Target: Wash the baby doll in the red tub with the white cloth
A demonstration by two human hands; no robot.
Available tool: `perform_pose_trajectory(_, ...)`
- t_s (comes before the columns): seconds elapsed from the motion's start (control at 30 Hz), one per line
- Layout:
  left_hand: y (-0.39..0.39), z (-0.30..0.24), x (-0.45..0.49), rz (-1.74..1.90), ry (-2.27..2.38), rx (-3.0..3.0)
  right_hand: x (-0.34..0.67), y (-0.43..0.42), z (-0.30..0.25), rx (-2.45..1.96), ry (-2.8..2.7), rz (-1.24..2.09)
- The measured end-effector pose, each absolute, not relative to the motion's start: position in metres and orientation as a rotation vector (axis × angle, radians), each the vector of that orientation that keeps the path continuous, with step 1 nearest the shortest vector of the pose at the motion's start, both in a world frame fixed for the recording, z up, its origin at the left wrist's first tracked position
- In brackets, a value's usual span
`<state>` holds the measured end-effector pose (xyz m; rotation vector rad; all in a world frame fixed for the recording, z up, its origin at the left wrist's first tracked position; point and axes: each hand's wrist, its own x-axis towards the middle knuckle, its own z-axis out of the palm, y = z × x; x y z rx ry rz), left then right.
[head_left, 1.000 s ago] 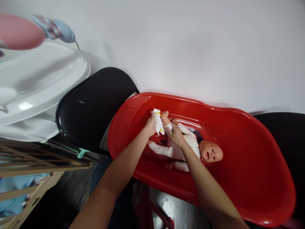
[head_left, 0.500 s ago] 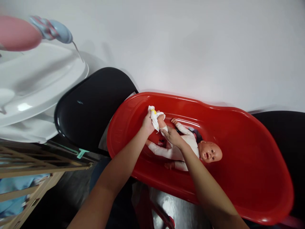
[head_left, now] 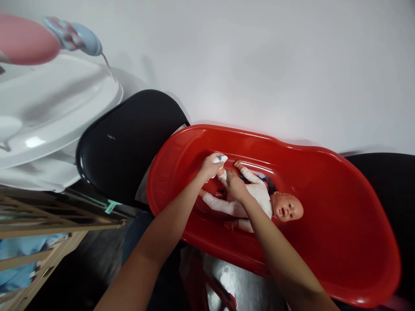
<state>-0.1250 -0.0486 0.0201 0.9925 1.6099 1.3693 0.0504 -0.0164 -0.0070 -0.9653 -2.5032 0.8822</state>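
The left hand [head_left: 210, 167] pinched a small white cloth [head_left: 219, 159] tight in its grip. The right hand [head_left: 235, 185] closed its grip around the leg [head_left: 223, 175] of a baby doll [head_left: 256, 196] and held it up, so the cloth could get near it. The doll lay on its back inside a red plastic tub [head_left: 327, 216].

Room: we can pass above the tub [head_left: 327, 242] beyond the doll's head [head_left: 287, 206] | Obstacles: the doll [head_left: 256, 198] beneath us, the raised tub rim around it, the black seat [head_left: 129, 142] beyond the rim, the white tray [head_left: 48, 103] past that
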Motion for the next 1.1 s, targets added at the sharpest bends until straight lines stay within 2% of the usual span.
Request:
perform_pose_trajectory(0.3, -0.052, 0.024, -0.12, 1.361, 1.928, 1.358, 0.051, -0.006, -0.018, -0.985, -2.366, 0.941)
perform_pose_trajectory(0.47, -0.062, 0.028, -0.124, 1.06, 1.982, 1.63, 0.052, -0.009, -0.022, -0.998, -2.455, 0.888)
perform_pose_trajectory(0.7, -0.07, 0.021, -0.138, 0.696, 1.758, 1.807, 0.054, -0.01, -0.021, -0.991, -2.486, 0.828)
perform_pose_trajectory(0.93, -0.064, 0.022, -0.138, 0.624, 1.725, 1.858, 0.053, -0.013, -0.019, -0.904, -2.464, 0.852)
perform_pose_trajectory(1.1, -0.061, 0.033, -0.138, 0.499, 1.942, 1.873, 0.053, -0.014, -0.02, -0.867, -2.438, 0.869)
